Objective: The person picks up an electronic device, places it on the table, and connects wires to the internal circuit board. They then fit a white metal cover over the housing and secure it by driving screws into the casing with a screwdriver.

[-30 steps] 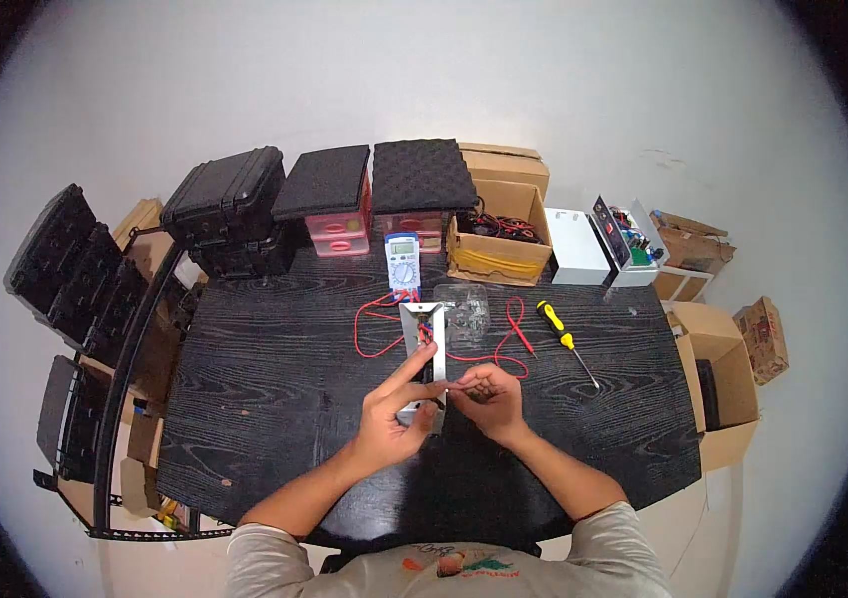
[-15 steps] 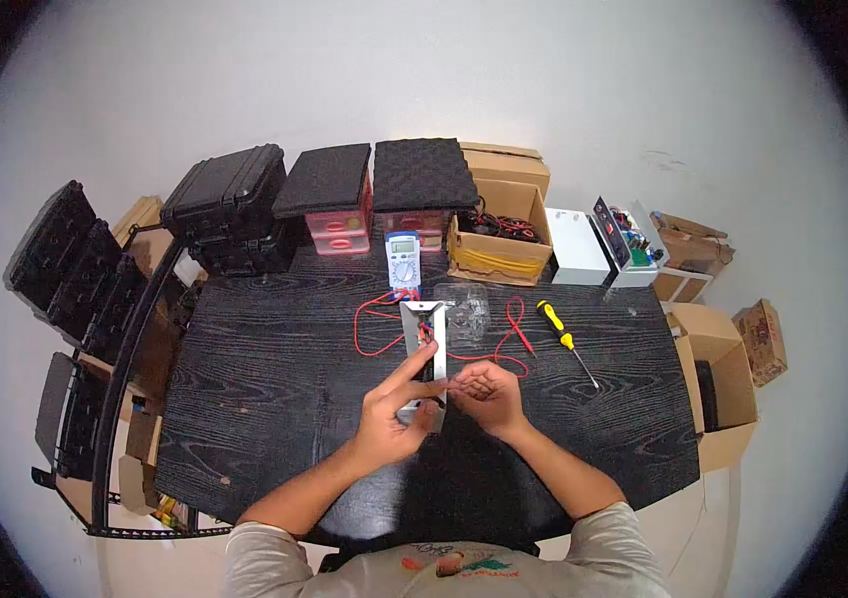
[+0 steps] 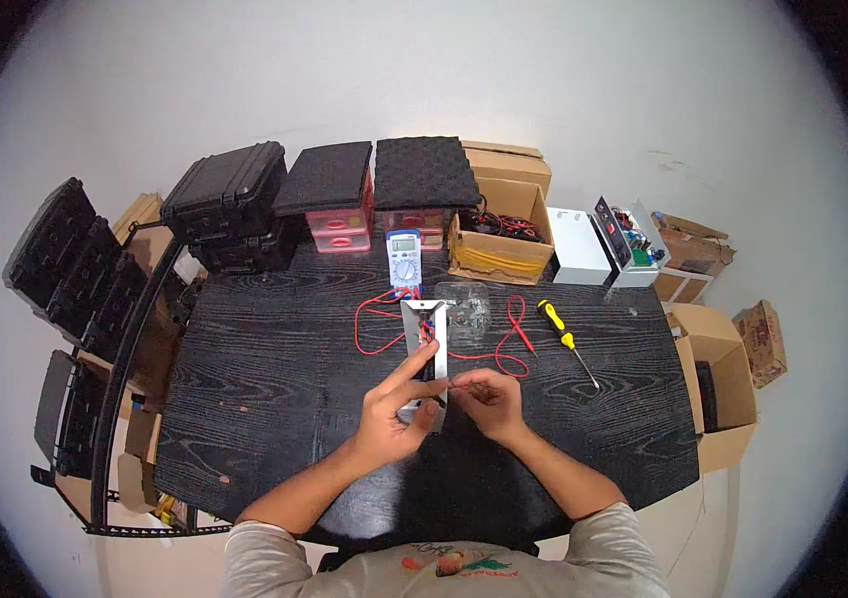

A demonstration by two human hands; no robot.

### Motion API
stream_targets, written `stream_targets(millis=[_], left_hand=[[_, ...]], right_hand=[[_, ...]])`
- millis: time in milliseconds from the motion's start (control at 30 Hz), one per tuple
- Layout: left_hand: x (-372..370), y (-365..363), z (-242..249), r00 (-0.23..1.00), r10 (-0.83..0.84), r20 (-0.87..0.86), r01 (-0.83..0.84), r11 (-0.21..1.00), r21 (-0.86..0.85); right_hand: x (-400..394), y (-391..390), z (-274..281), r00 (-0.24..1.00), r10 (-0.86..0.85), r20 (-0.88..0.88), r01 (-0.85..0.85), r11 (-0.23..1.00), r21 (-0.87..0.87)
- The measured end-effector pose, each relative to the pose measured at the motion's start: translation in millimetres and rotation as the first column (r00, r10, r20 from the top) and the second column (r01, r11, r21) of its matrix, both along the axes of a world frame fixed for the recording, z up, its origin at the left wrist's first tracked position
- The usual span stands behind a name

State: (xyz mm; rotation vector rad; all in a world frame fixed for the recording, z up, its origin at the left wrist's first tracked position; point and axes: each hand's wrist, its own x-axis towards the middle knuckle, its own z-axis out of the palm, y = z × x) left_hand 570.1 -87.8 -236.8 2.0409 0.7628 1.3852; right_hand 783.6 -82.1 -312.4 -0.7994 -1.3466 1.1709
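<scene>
A narrow white metal housing stands in the middle of the table, with dark parts and red and blue wires inside. My left hand grips it, the index finger stretched along its inside near the wires. At its right edge, my right hand has thumb and fingers pinched together. Whatever lies between those fingertips is too small to make out. Just beyond the housing is a blue and white multimeter. Its red test lead loops to the right, ending in a red probe.
A yellow and black screwdriver lies on the right of the black table. Behind the housing sits a clear plastic package. Along the back stand black cases, drawer units, a cardboard box of cables and an opened white device.
The fingers of my right hand have shifted slightly at the housing's edge and are bent more closely together. My left hand and the housing stay in place.
</scene>
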Motion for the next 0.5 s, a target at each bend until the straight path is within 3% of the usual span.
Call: stream_targets(millis=[100, 200, 500], left_hand=[[0, -1, 0, 1.0, -0.001, -0.003, 0.001, 1.0, -0.013], [0, 0, 1, 1.0, -0.001, 0.0, 0.001, 1.0, -0.007], [-1, -1, 0, 1.0, 0.007, -0.015, -0.007, 1.0, -0.016]], right_hand=[[2, 5, -4, 1.0, 0.019, 0.022, -0.019, 1.0, -0.009], [3, 9, -1, 0.971, 0.158, -0.181, -0.179, 0.979, -0.102], [7, 13, -2, 0.95, 0.28, -0.137, -0.307, 0.914, -0.266]])
